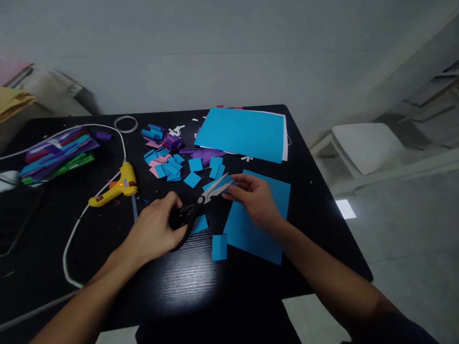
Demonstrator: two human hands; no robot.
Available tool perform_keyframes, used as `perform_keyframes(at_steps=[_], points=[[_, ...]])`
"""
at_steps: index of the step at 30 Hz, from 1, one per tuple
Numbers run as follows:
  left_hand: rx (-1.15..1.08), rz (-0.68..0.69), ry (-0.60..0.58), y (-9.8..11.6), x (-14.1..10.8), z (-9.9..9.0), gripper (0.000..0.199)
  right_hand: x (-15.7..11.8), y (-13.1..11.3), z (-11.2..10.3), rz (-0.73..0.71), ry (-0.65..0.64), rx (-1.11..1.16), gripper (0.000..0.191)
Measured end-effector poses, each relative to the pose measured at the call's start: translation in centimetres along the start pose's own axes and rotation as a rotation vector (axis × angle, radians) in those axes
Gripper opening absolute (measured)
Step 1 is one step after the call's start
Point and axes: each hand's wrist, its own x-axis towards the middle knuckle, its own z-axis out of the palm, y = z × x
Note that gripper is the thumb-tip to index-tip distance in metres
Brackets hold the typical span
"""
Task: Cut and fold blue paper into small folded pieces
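My left hand (155,227) is closed around the black handles of a pair of scissors (199,201). Their blades stand apart, with a small blue paper piece (223,183) between them. My right hand (256,198) pinches that piece at its right end, over a large blue sheet (259,235) on the table. Below the scissors lies another blue piece (200,224), partly hidden by them. A creased blue piece (220,247) rests at the sheet's lower left. Cut blue and pink squares (170,167) are heaped beyond the scissors.
A yellow glue gun (123,184) with a white cord lies left on the black table (193,285). Coloured strips (59,155) are farther left. Stacked blue and white sheets (243,134) lie at the back, near purple scraps (203,154). A white stool (365,146) stands right.
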Motion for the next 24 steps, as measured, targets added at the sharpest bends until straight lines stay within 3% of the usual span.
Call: perform_keyframes(at_steps=[9,24], points=[[-0.013,-0.001,-0.009,0.08,0.08,0.02,0.023,-0.12,0.01,0.13,-0.040,0.006,-0.017,0.033],[-0.020,-0.005,-0.016,-0.22,0.12,0.31,0.024,-0.33,-0.44,0.25,0.013,0.007,-0.018,0.031]])
